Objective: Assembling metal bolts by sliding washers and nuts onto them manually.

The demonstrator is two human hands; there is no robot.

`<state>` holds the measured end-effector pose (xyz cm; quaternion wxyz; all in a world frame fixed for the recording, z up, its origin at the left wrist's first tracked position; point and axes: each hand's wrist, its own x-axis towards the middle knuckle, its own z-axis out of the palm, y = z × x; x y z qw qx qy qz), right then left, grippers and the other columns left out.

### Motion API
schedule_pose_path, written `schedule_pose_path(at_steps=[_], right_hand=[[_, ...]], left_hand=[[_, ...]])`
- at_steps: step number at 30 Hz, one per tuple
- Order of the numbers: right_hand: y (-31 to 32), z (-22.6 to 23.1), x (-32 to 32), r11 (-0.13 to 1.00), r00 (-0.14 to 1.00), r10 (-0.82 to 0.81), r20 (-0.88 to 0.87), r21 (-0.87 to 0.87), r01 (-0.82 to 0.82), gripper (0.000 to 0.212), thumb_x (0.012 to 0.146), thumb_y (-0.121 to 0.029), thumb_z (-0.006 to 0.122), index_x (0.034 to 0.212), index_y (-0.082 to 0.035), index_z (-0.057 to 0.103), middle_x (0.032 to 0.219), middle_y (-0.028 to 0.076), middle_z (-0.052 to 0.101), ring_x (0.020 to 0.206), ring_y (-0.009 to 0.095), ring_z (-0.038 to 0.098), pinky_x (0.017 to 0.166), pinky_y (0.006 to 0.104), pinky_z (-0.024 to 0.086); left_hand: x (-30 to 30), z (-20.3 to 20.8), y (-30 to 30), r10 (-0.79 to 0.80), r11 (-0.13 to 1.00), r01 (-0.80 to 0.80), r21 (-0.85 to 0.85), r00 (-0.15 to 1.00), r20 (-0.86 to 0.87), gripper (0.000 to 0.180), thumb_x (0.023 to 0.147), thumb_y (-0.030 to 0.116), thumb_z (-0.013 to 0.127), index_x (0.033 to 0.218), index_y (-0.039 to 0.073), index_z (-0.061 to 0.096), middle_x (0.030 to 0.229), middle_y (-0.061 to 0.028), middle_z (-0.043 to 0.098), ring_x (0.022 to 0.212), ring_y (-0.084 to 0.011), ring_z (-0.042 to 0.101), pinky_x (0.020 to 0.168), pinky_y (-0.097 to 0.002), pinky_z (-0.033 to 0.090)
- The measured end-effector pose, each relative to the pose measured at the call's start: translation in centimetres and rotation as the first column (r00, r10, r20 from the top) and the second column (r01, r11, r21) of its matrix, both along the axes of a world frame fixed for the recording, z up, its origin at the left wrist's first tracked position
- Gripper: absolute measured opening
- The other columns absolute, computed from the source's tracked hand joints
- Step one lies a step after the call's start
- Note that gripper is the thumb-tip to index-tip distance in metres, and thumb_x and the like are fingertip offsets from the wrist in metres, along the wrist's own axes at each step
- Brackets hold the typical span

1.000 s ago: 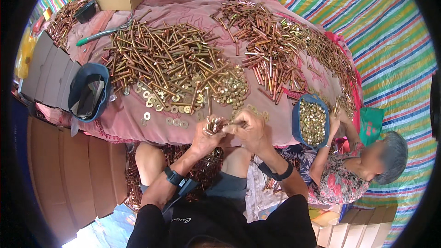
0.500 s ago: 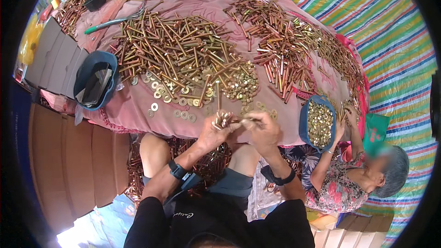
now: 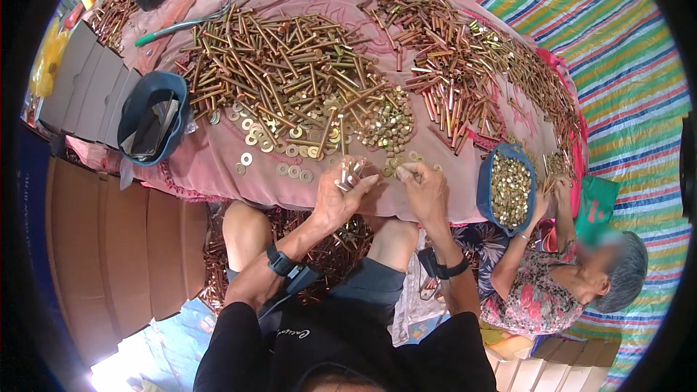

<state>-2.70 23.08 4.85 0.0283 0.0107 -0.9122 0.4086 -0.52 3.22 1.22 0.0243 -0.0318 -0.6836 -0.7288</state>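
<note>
My left hand (image 3: 340,199) is closed around several metal bolts, with one long brass-coloured bolt (image 3: 343,133) sticking up out of it. To its right, apart from it, my right hand (image 3: 427,192) has thumb and fingertips pinched together above the pink cloth. Loose washers (image 3: 414,156) lie right by those fingertips; whether anything is in the pinch is too small to see. A little farther off is a heap of small nuts (image 3: 388,123). Left of that, more flat washers (image 3: 293,172) are scattered before a large pile of long bolts (image 3: 272,65).
Copper-coloured tubes (image 3: 450,94) are heaped at the far right. A blue basin of nuts (image 3: 510,192) stands beside a person (image 3: 537,283) whose hands handle small metal parts. At left are a blue bin (image 3: 152,158) with dark items and cardboard (image 3: 131,247). More metal pieces lie below my knees.
My right hand has drawn away from my left hand, rightward and slightly forward, to the washers. My left hand still grips the bolts in nearly the same place.
</note>
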Motion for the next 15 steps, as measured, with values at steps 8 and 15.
schedule_pose_path(at_steps=[8,15], right_hand=[[-1.7,0.2,-2.1,0.992,0.999,-0.021,-0.029,0.127,0.024,0.025,0.089,-0.028,0.074,0.102,-0.006,0.074,0.089,0.018,0.069,0.082,0.037,0.067,0.070,0.0432,0.052],[-0.7,0.2,-0.5,0.869,0.944,0.329,-0.007,0.393,-0.299,0.024,0.088,-0.014,0.071,0.111,-0.010,0.070,0.093,0.017,0.061,0.088,0.038,0.065,0.072,0.0465,0.052]], left_hand=[[-0.3,0.2,0.8,-0.004,0.952,-0.005,0.306,1.000,0.028,0.023,0.094,0.008,0.073,0.110,-0.001,0.059,0.087,-0.0058,0.067,0.075,-0.0101,0.063,0.068,-0.0261,0.053],[0.3,0.1,-0.2,-0.072,0.996,0.073,0.054,0.997,-0.022,0.019,0.093,0.007,0.074,0.105,0.001,0.060,0.090,-0.0075,0.067,0.079,-0.0139,0.063,0.072,-0.0309,0.053]])
